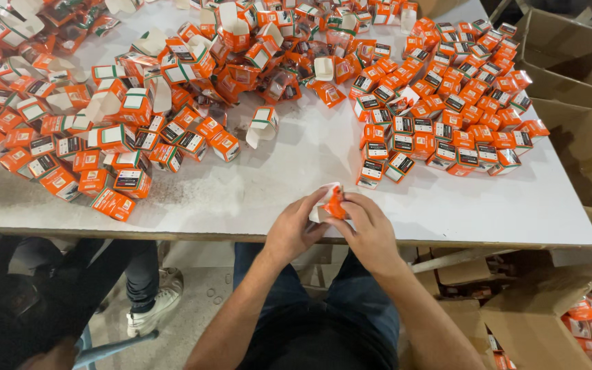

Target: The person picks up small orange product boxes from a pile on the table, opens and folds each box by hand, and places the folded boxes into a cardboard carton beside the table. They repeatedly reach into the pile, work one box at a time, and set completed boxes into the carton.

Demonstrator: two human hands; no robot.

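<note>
Two hands are seen at the near edge of a white table (255, 199), with one small orange and white carton (330, 203) held between them. The carton is gripped from the left by the left hand (294, 229), whose fingers are curled against its white side, and from the right by the right hand (368, 229), whose fingers are closed over its orange face. The carton is kept just above the tabletop, close to the edge. Standing closed cartons (447, 116) are grouped in rows on the right of the table, while open, unfolded ones (173, 75) are heaped at the left and back. Brown cardboard boxes (570, 62) are placed beside the table on the right
</note>
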